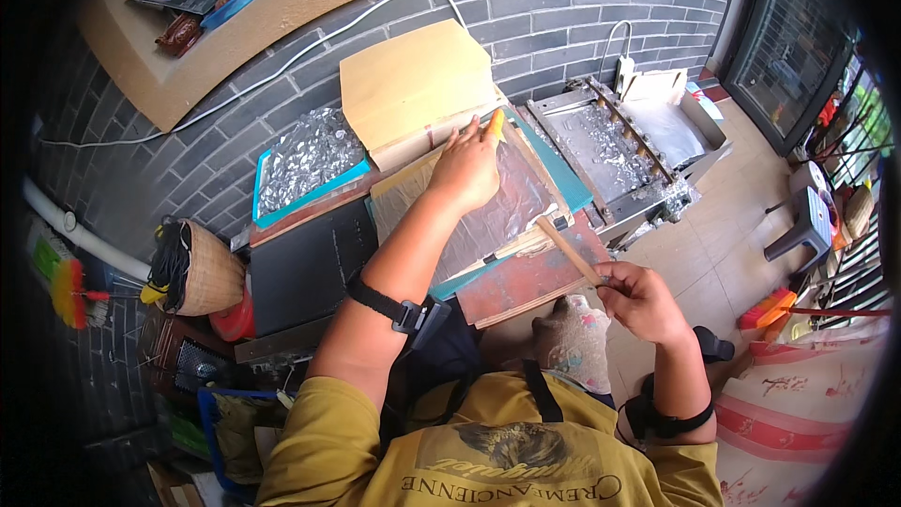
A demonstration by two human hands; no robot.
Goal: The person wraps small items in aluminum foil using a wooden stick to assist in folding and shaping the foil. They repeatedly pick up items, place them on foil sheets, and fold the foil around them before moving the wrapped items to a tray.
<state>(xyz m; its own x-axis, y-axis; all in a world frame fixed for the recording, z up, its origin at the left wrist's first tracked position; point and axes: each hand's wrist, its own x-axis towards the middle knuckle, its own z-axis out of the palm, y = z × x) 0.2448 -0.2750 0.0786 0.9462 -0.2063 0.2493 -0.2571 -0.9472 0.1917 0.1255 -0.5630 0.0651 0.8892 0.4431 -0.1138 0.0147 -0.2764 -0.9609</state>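
My left hand (pixel 466 170) rests on the far edge of a stack of thin sheets, its fingers spread. Something yellow (pixel 498 125), which looks like a finger cover, sits at one fingertip. The top sheet (pixel 486 215) is dark, glossy and wrinkled. My right hand (pixel 642 301) pinches the near end of a flat wooden strip (pixel 574 252) between thumb and fingers. The strip's far tip meets the stack's right corner, beside a small whitish scrap. Loose paper edges (pixel 528 243) stick out along the near side. Beneath the stack lies a green mat (pixel 563 176).
A cardboard cover (pixel 415 84) leans by the brick wall. Foil scraps fill a blue tray (pixel 364 167) at left, behind a black panel (pixel 310 274). On the right stands a metal machine (pixel 605 148) strewn with foil bits. A wicker basket (pixel 215 271) and a plastic stool (pixel 799 229) flank the bench.
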